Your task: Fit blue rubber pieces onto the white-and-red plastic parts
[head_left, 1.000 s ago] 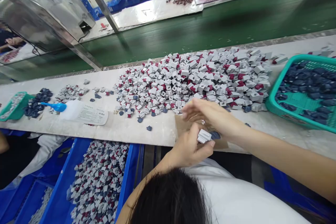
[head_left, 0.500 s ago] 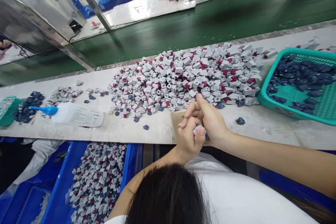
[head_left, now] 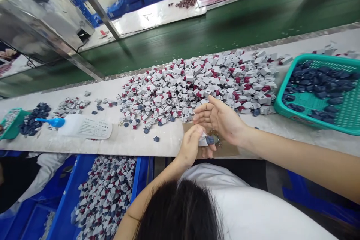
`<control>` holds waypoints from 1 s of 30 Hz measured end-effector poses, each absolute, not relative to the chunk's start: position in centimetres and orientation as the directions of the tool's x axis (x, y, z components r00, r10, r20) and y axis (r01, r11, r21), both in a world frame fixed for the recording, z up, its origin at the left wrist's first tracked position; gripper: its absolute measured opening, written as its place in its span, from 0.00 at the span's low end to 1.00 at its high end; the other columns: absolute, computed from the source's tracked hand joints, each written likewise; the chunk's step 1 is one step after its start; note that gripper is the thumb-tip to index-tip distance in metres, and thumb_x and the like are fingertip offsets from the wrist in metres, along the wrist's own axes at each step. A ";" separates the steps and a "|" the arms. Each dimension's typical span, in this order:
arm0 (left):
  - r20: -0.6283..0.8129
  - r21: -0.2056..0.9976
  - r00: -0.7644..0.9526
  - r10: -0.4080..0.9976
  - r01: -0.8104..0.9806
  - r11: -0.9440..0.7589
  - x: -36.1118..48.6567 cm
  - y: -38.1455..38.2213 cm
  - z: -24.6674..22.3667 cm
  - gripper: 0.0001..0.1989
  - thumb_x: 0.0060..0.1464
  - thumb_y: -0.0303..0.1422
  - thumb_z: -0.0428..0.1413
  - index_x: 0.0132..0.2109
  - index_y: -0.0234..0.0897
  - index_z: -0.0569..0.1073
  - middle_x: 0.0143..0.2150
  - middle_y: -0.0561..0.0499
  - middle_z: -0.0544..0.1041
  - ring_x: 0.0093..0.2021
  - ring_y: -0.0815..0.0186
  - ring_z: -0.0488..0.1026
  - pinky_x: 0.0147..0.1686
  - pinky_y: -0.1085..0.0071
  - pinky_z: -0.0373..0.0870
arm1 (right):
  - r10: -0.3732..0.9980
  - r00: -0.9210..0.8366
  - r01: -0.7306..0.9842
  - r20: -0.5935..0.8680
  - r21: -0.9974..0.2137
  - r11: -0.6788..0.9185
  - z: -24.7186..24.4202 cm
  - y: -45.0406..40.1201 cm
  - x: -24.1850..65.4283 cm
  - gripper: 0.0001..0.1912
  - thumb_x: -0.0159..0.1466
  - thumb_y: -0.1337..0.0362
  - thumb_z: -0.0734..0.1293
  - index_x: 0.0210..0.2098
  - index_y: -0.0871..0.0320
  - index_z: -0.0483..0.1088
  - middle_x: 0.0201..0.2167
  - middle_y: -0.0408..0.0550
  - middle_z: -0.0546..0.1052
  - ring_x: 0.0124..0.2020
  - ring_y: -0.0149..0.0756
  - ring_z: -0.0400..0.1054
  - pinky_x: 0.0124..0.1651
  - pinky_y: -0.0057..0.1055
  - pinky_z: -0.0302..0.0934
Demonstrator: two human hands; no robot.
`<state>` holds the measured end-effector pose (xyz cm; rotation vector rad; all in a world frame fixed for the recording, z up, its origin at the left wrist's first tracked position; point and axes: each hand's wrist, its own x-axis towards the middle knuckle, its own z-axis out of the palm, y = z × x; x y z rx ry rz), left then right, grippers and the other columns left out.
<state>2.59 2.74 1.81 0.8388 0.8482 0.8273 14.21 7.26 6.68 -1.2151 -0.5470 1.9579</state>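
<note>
Onlooker: What does the left hand (head_left: 190, 146) hold?

Colleague: Its curled fingers pinch a grey block (head_left: 203, 141) joined to a dark-blue piece, just above a cardboard sheet (head_left: 225, 151).

Onlooker: And the right hand (head_left: 221, 120)?

Colleague: Spread open, palm up, empty, just beside the block. Beyond lie a heap of grey-and-red blocks (head_left: 197, 82) on the white bench (head_left: 146, 138) and a teal basket (head_left: 281, 107) of dark-blue pieces.
</note>
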 end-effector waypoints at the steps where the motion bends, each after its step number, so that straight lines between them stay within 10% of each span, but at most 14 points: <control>1: -0.307 0.862 0.390 0.868 -0.272 0.428 2.7 2.7 2.0 0.20 0.53 0.52 0.46 0.30 0.38 0.58 0.15 0.56 0.70 0.10 0.73 0.60 0.09 0.80 0.52 | 0.788 -0.238 -0.357 -0.567 -0.704 -0.614 6.6 7.1 14.1 0.26 0.67 0.49 0.50 0.28 0.60 0.68 0.26 0.48 0.74 0.30 0.32 0.70 0.36 0.25 0.63; 6: -0.338 0.877 0.240 0.910 -0.271 0.397 2.9 2.6 2.7 0.19 0.55 0.50 0.45 0.30 0.39 0.58 0.17 0.62 0.57 0.13 0.77 0.51 0.13 0.81 0.47 | 0.964 -0.095 0.035 -0.248 -0.969 -0.245 6.1 6.2 15.2 0.14 0.62 0.53 0.61 0.31 0.58 0.68 0.28 0.44 0.71 0.30 0.30 0.66 0.34 0.24 0.61; 9: -0.199 0.964 0.166 0.966 -0.145 0.223 2.1 2.5 2.4 0.18 0.58 0.48 0.43 0.31 0.38 0.59 0.22 0.59 0.56 0.18 0.75 0.53 0.18 0.77 0.52 | 0.933 -0.334 0.235 -0.136 -0.970 -0.057 6.0 5.6 16.9 0.16 0.56 0.51 0.67 0.32 0.58 0.67 0.24 0.42 0.71 0.25 0.29 0.64 0.28 0.25 0.59; 18: 0.144 0.934 0.219 0.965 0.292 -0.205 0.5 2.3 1.6 0.12 0.61 0.41 0.42 0.34 0.38 0.60 0.22 0.58 0.59 0.21 0.71 0.56 0.23 0.73 0.53 | 0.791 -0.546 0.248 -0.275 -0.955 -0.161 6.6 4.2 17.1 0.13 0.61 0.55 0.64 0.36 0.59 0.63 0.24 0.43 0.71 0.25 0.31 0.68 0.27 0.27 0.66; 25: -0.072 0.997 0.049 0.996 0.015 0.072 -1.1 2.9 1.4 0.15 0.59 0.46 0.42 0.33 0.39 0.58 0.23 0.58 0.59 0.21 0.73 0.55 0.21 0.76 0.52 | 0.943 -0.329 0.414 -0.052 -0.905 0.094 4.9 4.5 19.1 0.08 0.59 0.59 0.63 0.29 0.57 0.63 0.20 0.41 0.69 0.21 0.29 0.64 0.24 0.24 0.58; 30: -0.222 0.932 0.189 0.957 -0.248 0.265 -2.2 2.5 1.4 0.17 0.50 0.43 0.55 0.37 0.41 0.54 0.25 0.61 0.60 0.20 0.76 0.54 0.18 0.79 0.49 | 0.850 -0.524 0.651 -0.052 -0.669 0.360 1.2 3.0 20.3 0.06 0.62 0.64 0.58 0.36 0.57 0.64 0.21 0.41 0.68 0.21 0.31 0.63 0.25 0.26 0.54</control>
